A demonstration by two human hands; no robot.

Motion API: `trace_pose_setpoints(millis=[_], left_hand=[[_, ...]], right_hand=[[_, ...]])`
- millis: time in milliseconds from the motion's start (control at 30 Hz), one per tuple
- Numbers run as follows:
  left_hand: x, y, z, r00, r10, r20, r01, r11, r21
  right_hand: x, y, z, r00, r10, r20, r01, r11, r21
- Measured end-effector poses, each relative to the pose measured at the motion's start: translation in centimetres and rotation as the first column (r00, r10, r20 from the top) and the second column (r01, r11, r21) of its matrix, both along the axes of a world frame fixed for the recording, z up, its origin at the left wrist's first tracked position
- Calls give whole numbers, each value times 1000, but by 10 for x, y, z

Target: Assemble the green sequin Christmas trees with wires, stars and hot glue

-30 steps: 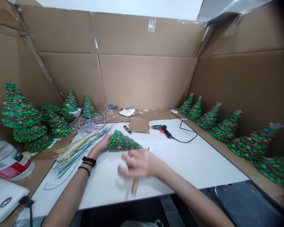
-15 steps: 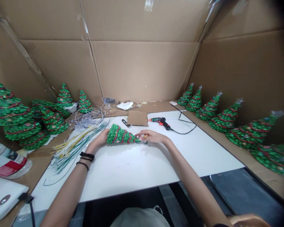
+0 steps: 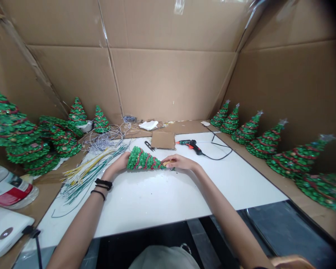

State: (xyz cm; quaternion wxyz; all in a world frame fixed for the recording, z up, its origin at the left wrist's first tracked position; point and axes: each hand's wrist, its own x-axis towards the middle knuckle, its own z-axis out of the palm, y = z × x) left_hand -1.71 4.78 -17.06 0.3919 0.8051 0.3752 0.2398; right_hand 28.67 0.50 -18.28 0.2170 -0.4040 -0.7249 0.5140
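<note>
A small green Christmas tree (image 3: 143, 160) with a red garland lies on its side above the white board, its tip to the right. My left hand (image 3: 122, 163) is closed round the wide base, and the fingers are partly hidden behind it. At the tip, my right hand (image 3: 178, 162) pinches a small yellowish-tan piece (image 3: 166, 163) whose kind I cannot make out. Beyond my hands lie a pair of black thread snips (image 3: 149, 146) and a square of cardboard (image 3: 162, 140). A black glue gun (image 3: 190, 145) with an orange trigger rests farther right.
Finished-looking trees with stars (image 3: 252, 129) line the right edge. More trees (image 3: 63, 140) stand at the left, near tangled wire (image 3: 103, 138) and yellow, white and green strands (image 3: 95, 168). A plastic jar (image 3: 9, 186) and a white device (image 3: 8, 231) sit at the near left.
My right fingers have shifted slightly at the tree's tip, and the tan piece now lies closer against it. The left hand keeps its hold on the base.
</note>
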Motion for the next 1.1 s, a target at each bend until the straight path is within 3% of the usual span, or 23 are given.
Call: trace_pose_setpoints(millis=[200, 733, 1100], left_hand=[[-3, 4, -6, 998, -57, 12, 57, 998, 21], [-5, 8, -10, 999, -45, 26, 44, 998, 50], [-13, 16, -19, 995, 10, 99, 1, 994, -110]], right_hand=[[-3, 1, -2, 999, -32, -4, 32, 999, -1], [-7, 3, -4, 991, -120, -59, 121, 993, 15], [-15, -1, -1, 983, -183, -35, 184, 982, 41]])
